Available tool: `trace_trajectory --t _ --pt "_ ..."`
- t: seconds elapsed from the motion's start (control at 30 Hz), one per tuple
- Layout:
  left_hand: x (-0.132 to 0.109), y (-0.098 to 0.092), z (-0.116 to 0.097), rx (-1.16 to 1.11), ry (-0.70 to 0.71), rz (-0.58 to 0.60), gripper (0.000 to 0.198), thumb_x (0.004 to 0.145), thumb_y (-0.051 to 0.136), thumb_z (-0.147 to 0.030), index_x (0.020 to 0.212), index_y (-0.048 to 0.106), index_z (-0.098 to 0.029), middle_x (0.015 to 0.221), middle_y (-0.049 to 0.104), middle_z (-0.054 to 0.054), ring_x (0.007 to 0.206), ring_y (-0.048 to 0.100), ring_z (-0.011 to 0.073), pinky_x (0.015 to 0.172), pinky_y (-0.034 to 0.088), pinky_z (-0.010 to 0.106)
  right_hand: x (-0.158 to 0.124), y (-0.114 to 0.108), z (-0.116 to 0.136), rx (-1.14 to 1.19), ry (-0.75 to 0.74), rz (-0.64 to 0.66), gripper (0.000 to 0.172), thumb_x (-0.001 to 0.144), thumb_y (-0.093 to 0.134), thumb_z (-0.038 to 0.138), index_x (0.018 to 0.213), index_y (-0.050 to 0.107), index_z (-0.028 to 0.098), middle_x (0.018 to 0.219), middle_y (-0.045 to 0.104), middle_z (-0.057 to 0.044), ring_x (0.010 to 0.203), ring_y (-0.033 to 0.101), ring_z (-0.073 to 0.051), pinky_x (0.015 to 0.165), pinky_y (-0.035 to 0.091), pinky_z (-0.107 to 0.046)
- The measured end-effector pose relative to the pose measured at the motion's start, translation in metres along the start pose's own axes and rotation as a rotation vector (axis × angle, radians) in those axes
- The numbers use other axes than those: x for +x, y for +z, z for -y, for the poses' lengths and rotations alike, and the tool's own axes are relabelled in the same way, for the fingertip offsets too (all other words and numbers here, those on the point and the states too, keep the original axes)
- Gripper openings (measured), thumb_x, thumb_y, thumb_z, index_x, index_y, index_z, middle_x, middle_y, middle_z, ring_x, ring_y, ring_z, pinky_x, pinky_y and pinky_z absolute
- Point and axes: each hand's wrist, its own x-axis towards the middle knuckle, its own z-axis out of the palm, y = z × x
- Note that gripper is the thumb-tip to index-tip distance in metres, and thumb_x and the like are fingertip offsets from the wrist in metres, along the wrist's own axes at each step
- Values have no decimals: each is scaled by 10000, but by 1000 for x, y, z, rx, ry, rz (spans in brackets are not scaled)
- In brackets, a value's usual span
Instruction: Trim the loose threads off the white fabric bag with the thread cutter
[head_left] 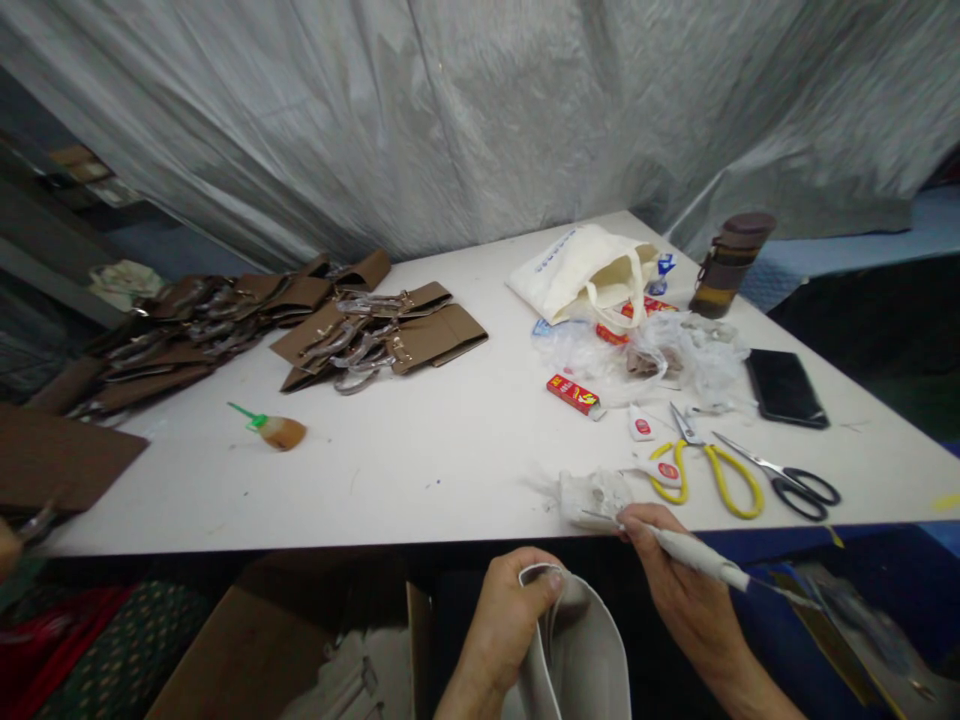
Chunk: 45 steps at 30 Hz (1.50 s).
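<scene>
My left hand (pixel 504 622) pinches the rim of a pale grey bag-like piece (pixel 592 640), which hangs curved below the table's front edge. In my right hand (pixel 686 590) is a white pen-shaped tool (pixel 694 553) with a thin cord trailing from its back end. The tool's thin front points left, at a small white block (pixel 592 497) on the table edge; whether they touch I cannot tell. Just beyond that hand lie yellow-handled scissors (pixel 720 480), black-handled scissors (pixel 806 490) and a small white tube (pixel 660 470) with a red mark.
Brown bags (pixel 435 335) with wrapped handles are piled at the left. A green-tipped bottle (pixel 281 432), red box (pixel 572 394), cream tote (pixel 570 280), plastic bags, drink bottle (pixel 731 265) and black phone (pixel 786 387) lie about. Another person's hand (pixel 7 550) shows at the left edge.
</scene>
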Motion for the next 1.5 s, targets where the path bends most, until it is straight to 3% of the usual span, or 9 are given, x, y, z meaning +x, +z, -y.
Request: trace_trajectory --t 0.17,0.4,0.6,0.8,1.0,1.5 --pt "6 -5 12 -152 -48 -39 262 607 774 -341 738 675 -137 618 589 -6 607 485 135 619 368 268 12 2 -6 -121 -152 35 201 1078 554 372 992 677 238 915 691 -26 858 642 -221 800 507 -325" --pt "14 -12 32 -306 -115 10 423 542 905 -387 797 698 -119 653 653 23 601 543 145 611 389 266 15 5 -11 -154 -198 80 150 1092 552 327 1021 654 244 927 680 -16 863 649 -215 807 495 -338" --pt "16 -11 35 -294 -118 2 485 503 933 -421 805 719 -107 671 682 40 607 564 153 616 405 275 14 7 -16 -200 -228 98 141 1103 540 322 1044 642 245 953 683 -11 888 651 -205 836 478 -336" --pt "9 -10 17 -285 -155 18 521 463 966 -432 787 714 -111 655 675 32 608 559 146 619 404 269 9 3 -7 -44 -118 58 190 1099 532 355 1006 655 245 914 670 -2 860 631 -189 817 470 -305" --pt "7 -11 16 -305 -160 64 567 441 991 -462 791 720 -109 672 674 39 616 561 151 615 401 270 0 2 6 270 149 315 394 1097 485 483 849 637 218 745 633 7 712 606 -174 674 476 -265" --pt "2 -8 13 -312 -155 54 573 444 994 -467 804 712 -123 672 669 26 615 541 141 618 398 261 -6 7 4 198 158 375 427 1083 492 514 822 630 206 766 626 -2 752 606 -186 729 467 -279"
